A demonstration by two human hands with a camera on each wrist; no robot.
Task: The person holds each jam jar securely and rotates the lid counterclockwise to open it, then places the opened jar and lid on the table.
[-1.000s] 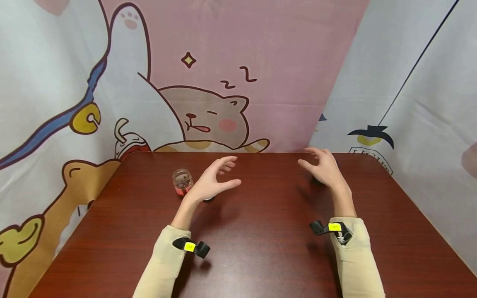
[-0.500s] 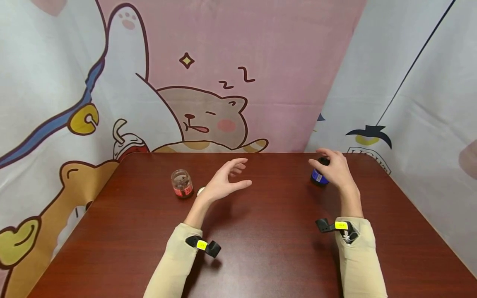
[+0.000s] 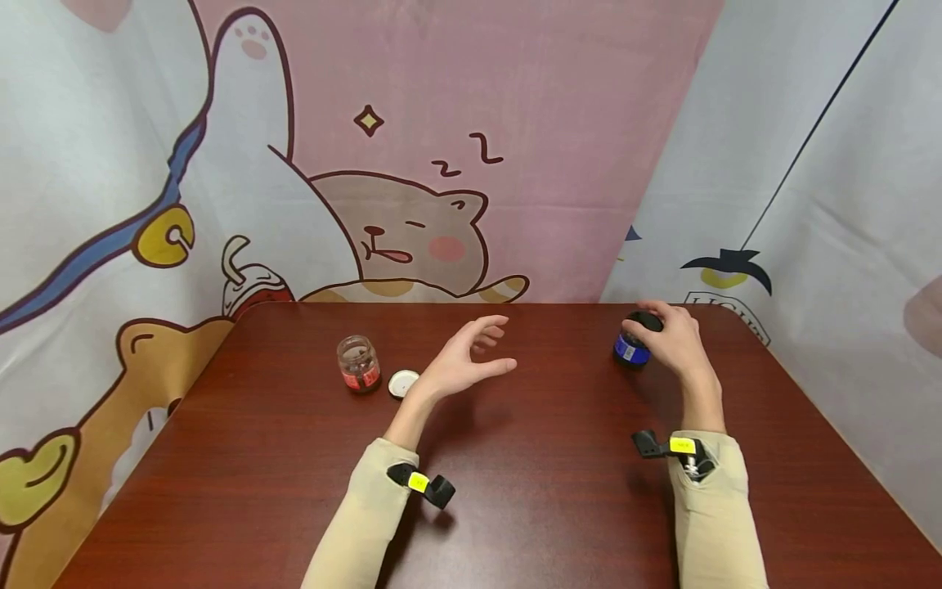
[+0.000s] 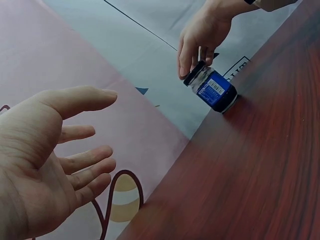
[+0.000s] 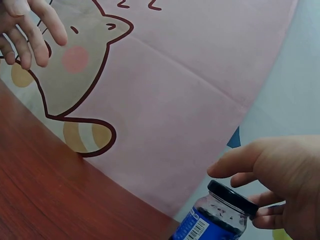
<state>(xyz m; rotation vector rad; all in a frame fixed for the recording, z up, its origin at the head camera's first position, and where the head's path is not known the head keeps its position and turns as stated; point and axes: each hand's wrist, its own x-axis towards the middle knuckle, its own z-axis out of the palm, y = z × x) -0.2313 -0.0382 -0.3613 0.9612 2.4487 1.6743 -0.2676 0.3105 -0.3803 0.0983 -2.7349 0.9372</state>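
Note:
A glass jar with a black lid and blue label (image 3: 631,350) stands upright at the back right of the table. My right hand (image 3: 675,343) is beside its lid, thumb on the near side and fingers curving around the far side. In the right wrist view, a small gap shows between the right thumb (image 5: 235,161) and the black lid (image 5: 232,197). My left hand (image 3: 467,360) hovers over the middle of the table, thumb and fingers spread apart, holding nothing. In the left wrist view, its palm (image 4: 37,175) faces the camera.
An uncovered glass jar with a red label (image 3: 359,366) stands at the left of the brown table (image 3: 545,491). A round lid (image 3: 402,383), white side up, lies between that jar and my left wrist. A printed cloth (image 3: 559,164) hangs behind the table.
Both hands have shifted right. The blue-labelled jar, mostly hidden behind my right hand at first, now shows. The white lid has come out from behind my left hand.

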